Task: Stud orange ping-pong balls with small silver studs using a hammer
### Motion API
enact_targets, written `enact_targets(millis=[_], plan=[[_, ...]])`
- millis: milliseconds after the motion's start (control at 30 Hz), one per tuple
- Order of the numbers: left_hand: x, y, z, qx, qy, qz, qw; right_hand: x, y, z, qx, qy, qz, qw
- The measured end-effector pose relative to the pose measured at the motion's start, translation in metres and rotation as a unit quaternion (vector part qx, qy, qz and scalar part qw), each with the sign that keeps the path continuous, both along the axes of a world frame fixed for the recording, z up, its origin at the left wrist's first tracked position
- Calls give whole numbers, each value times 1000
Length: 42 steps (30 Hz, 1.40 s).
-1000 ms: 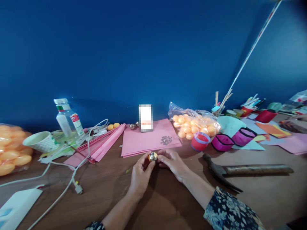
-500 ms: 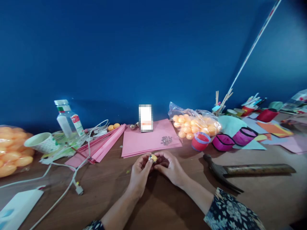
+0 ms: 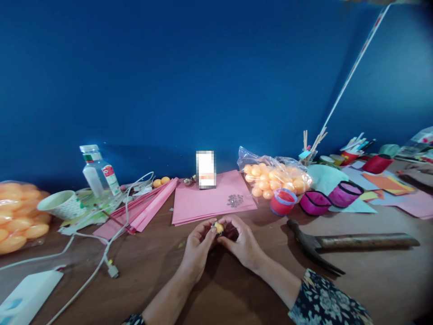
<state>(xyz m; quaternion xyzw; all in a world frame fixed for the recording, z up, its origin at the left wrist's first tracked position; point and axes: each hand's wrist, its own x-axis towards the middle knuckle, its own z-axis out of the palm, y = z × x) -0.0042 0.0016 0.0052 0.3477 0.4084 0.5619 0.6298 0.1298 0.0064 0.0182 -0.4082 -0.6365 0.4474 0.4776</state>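
A small round yellow and dark piece (image 3: 219,229) is held between both hands, low over the brown table. My left hand (image 3: 200,246) pinches it from the left, thumb on its near side. From the right, my right hand (image 3: 241,239) has curled fingers and thumb closed around its other side. Just beyond the hands lie stacked pink sheets (image 3: 199,203), with a cluster of small clear beads (image 3: 234,200) on them. A phone-like upright object (image 3: 206,169), its face blurred out, stands at the back of the sheets, beside shiny metallic balls (image 3: 189,181).
On the right lie a hammer (image 3: 365,241), a red cup (image 3: 283,201), purple fabric rings (image 3: 315,202) and a bag of orange balls (image 3: 267,178). Leftward are white cables (image 3: 101,259), a bottle (image 3: 98,171), a paper cup (image 3: 62,204), a white box (image 3: 29,293) and another ball bag (image 3: 20,216).
The camera view has shifted slightly. Both hands keep their hold, and the small round piece appears slightly turned between the fingers.
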Motion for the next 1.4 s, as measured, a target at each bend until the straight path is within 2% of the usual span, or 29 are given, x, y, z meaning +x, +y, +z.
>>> enact_targets(millis=[300,500,800,1100,1400], plan=[[0,-1,1,13,20,-3,1000,1,6,-11,-32,43,-4,999],[0,-2,1,9,-10,-10,1000,4,8,-8,-23,45,-1,999],[-2,-1,0,24,-5,-13,1000,1,6,-7,-24,53,4,998],[1,-3,10,19,-43,0,999,3,7,-3,-36,81,52,995],[-2,-2,2,-6,-14,-5,1000,2,7,-4,-70,133,53,987]])
